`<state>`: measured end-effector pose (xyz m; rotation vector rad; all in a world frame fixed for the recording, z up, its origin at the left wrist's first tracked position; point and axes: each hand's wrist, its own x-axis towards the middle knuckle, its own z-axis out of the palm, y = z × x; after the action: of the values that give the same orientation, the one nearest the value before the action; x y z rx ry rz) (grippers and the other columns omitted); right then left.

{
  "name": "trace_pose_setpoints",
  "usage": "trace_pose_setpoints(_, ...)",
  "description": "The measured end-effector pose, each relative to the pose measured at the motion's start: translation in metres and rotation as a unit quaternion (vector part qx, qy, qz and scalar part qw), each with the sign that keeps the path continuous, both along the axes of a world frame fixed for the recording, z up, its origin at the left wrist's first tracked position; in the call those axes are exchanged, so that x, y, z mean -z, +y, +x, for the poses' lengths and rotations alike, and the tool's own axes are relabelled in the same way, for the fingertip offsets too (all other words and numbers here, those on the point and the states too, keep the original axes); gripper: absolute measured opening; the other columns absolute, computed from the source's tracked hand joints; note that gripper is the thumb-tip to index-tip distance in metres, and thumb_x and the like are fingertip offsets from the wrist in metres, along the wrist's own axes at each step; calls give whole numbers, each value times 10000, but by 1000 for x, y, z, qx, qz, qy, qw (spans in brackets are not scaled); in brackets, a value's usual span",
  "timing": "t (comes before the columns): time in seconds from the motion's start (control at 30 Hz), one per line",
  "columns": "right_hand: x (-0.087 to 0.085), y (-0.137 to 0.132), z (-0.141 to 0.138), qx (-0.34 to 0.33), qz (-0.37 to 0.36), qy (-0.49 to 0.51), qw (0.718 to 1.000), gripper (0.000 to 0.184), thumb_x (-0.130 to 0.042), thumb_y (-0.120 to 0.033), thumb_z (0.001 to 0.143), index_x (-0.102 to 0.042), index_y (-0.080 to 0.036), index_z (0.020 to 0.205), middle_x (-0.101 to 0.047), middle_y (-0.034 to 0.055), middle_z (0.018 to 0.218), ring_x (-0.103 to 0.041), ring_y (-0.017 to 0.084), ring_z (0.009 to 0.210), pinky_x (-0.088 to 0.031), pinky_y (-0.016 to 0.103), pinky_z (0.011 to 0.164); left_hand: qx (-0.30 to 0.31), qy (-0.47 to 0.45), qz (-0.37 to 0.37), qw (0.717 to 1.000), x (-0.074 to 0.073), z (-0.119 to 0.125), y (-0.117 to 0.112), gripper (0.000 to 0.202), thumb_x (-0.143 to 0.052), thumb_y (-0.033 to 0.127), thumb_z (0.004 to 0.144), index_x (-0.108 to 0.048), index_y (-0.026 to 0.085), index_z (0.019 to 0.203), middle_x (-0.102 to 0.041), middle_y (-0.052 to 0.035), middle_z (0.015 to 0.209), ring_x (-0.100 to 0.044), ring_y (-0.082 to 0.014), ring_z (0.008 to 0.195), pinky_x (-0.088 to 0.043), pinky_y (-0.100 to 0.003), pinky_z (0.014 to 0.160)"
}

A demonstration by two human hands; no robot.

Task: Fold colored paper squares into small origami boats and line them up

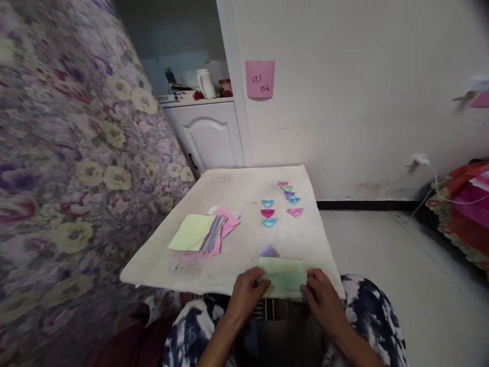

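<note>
A pale green sheet of paper (284,275), apparently folded into a rectangle, lies at the near edge of the cream-covered table. My left hand (248,288) pinches its left edge between thumb and fingers. On the opposite edge, my right hand (319,293) is closed the same way. A purple folded paper (269,251) pokes out just behind the sheet. Farther back lie several small folded paper pieces in two columns, among them a blue one (269,223) and a pink one (295,212).
To the left sits a stack of coloured paper (194,232) with a yellow sheet on top. The table (229,186) meets a white wall and cabinet (208,127). A floral curtain (95,153) hangs along the left side. A pink note (260,79) is stuck up ahead.
</note>
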<state>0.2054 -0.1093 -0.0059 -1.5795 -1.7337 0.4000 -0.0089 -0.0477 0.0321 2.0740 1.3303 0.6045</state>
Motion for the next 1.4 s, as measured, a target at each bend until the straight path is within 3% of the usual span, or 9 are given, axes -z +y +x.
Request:
trace_pose_setpoints(0.13, -1, 6, -5, 60, -18, -46, 997, 120, -439, -197, 841, -506, -197, 741, -512, 48, 885, -563, 181, 795, -468, 282, 705, -62, 22, 2, 998, 8, 4, 14, 154, -520, 261, 777, -647, 184, 821, -646, 20, 689, -575, -162, 660, -400, -236, 598)
trace_pose_setpoints(0.3, -3, 10, -10, 97, -62, -98, 988, 109, -414, -204, 847, -493, -202, 772, -481, 33, 890, -573, 157, 730, -448, 256, 628, -128, 67, 40, 989, 18, 13, 14, 102, -511, 260, 786, -575, 188, 751, -575, 6, 689, -535, -177, 671, -360, -259, 606)
trace_pose_setpoints(0.6, -4, 15, -12, 134, -93, -166, 973, 108, -434, -224, 851, -483, -209, 756, -472, 0, 849, -570, 127, 656, -349, 229, 515, -141, 117, 114, 976, 26, 23, 5, 86, -452, 181, 836, -535, 205, 838, -520, -25, 847, -521, -198, 771, -384, -304, 692)
trace_pose_setpoints(0.83, 0, 16, -10, 137, -97, -147, 975, 52, -478, -235, 830, -504, -224, 873, -511, 12, 911, -583, 148, 663, -348, 238, 498, -151, 104, 172, 968, 27, 18, -2, 351, -450, 139, 840, -450, 162, 1191, -513, -87, 1030, -513, -216, 947, -435, -357, 818)
trace_pose_setpoints(0.9, 1, 16, -9, 141, -95, -124, 978, 234, -496, -238, 821, -485, -235, 1055, -521, 30, 993, -597, 168, 704, -377, 249, 518, -144, 117, 222, 957, 35, 20, -9, 411, -481, 116, 818, -455, 164, 1225, -522, -116, 1102, -499, -245, 1009, -421, -403, 854)
trace_pose_setpoints(1.0, 3, 20, -5, 120, -109, -106, 981, 411, -508, -233, 811, -427, -268, 1212, -519, 39, 1041, -611, 180, 743, -403, 259, 547, -43, 139, 286, 947, 55, 29, -23, 403, -516, 108, 814, -518, 240, 1195, -565, -85, 1193, -483, -261, 1100, -383, -428, 905)
trace_pose_setpoints(1.13, 3, 29, 1, 87, -136, -112, 980, 364, -534, -224, 779, -510, -286, 1138, -522, 28, 1010, -613, 177, 746, -393, 255, 560, 5, 144, 305, 941, 75, 40, -33, 345, -585, 226, 804, -561, 243, 1147, -632, -56, 1155, -521, -261, 1077, -403, -419, 885)
trace_pose_setpoints(1.3, 5, 41, 4, 81, -136, -67, 985, 287, -545, -249, 778, -545, -247, 1065, -531, 36, 991, -595, 184, 794, -375, 252, 588, 25, 173, 276, 945, 73, 36, -26, 288, -585, 211, 811, -578, 223, 1099, -637, -59, 1135, -546, -239, 1043, -432, -396, 865)
trace_pose_setpoints(1.4, 8, 48, 3, 80, -133, -41, 987, 183, -571, -222, 732, -576, -230, 915, -533, 18, 919, -573, 169, 727, -342, 244, 572, 29, 182, 275, 944, 72, 33, -22, 224, -590, 204, 816, -596, 223, 1039, -648, -60, 1083, -565, -229, 1002, -455, -371, 827)
